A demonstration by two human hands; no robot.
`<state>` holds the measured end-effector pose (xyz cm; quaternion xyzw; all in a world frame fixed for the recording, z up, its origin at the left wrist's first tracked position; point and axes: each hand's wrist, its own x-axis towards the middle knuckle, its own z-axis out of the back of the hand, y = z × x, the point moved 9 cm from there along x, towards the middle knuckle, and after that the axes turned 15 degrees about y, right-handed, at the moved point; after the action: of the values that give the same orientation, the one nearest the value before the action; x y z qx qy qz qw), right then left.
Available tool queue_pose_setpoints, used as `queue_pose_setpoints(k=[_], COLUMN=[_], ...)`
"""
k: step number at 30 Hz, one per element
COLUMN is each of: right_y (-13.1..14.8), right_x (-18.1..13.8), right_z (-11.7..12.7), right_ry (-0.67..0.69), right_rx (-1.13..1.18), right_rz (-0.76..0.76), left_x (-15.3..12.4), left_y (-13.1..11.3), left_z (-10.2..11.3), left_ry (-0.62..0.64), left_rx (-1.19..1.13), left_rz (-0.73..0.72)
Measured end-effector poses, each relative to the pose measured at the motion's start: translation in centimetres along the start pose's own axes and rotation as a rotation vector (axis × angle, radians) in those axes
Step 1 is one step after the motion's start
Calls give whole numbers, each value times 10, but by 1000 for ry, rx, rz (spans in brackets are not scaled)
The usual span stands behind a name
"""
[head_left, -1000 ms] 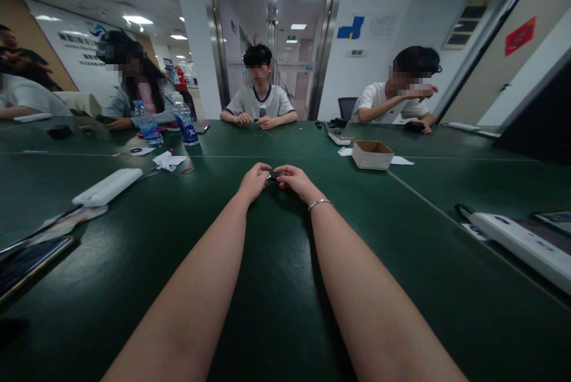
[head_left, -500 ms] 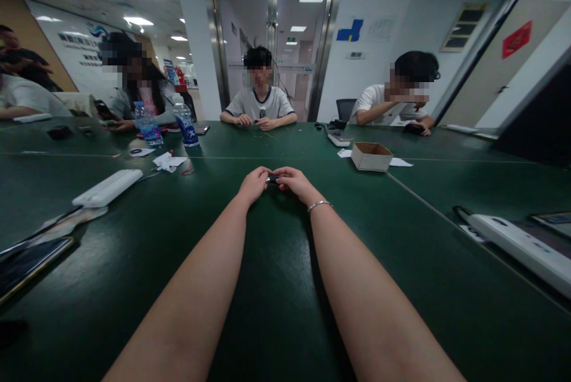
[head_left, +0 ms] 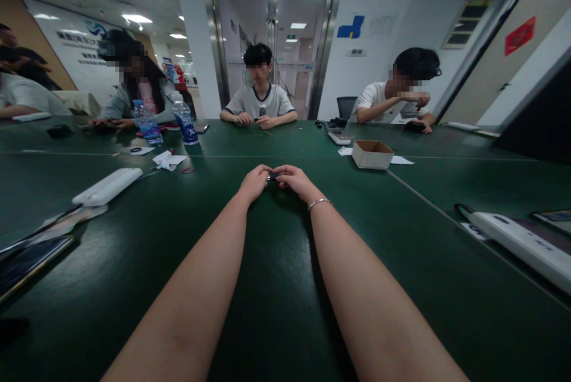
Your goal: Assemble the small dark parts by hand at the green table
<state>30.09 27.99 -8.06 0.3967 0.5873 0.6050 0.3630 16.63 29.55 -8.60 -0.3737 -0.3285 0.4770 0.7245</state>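
A small dark object with a shiny silver end point(head_left: 273, 178) is held between my two hands, just above or on the green table point(head_left: 276, 287); its kind is too small to make out. My left hand point(head_left: 256, 182) pinches it near the silver end. From the other side, the fingers of my right hand point(head_left: 292, 179) close on its dark part. The fingertips of both hands almost meet and cover much of it. On my right wrist sits a silver bracelet point(head_left: 320, 203).
An open cardboard box point(head_left: 372, 156) stands ahead to the right. Power strips lie left point(head_left: 107, 187) and right point(head_left: 517, 239), and a phone point(head_left: 31, 263) at lower left. Two water bottles point(head_left: 147, 123) point(head_left: 185, 120) stand back left. Several people sit around the table.
My hands keep nearly the same pose around the small dark object. At back left, a seated person's raised phone has been lowered toward the table. The view has shifted very slightly.
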Motion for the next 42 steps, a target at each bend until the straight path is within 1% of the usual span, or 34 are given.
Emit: queue_pose_setpoints(k=[10, 16, 20, 34, 38, 42], right_y=[2, 0, 1, 1, 0, 1], right_x=[-2, 0, 0, -1, 0, 0], right_z=[0, 2, 1, 2, 2, 2], right_ry=[-12, -12, -4, -16, -14, -13], right_rx=[-9, -15, -10, -11, -16, -20], right_rz=[4, -9, 13, 1, -2, 14], left_x=[1, 4, 4, 3, 4, 4], left_y=[1, 3, 4, 2, 3, 2], left_z=[-2, -2, -2, -3, -2, -2], left_ry=[12, 25, 18, 25, 15, 8], left_rx=[-3, 13, -22, -35, 5, 26], left_rz=[-7, 13, 13, -6, 5, -13])
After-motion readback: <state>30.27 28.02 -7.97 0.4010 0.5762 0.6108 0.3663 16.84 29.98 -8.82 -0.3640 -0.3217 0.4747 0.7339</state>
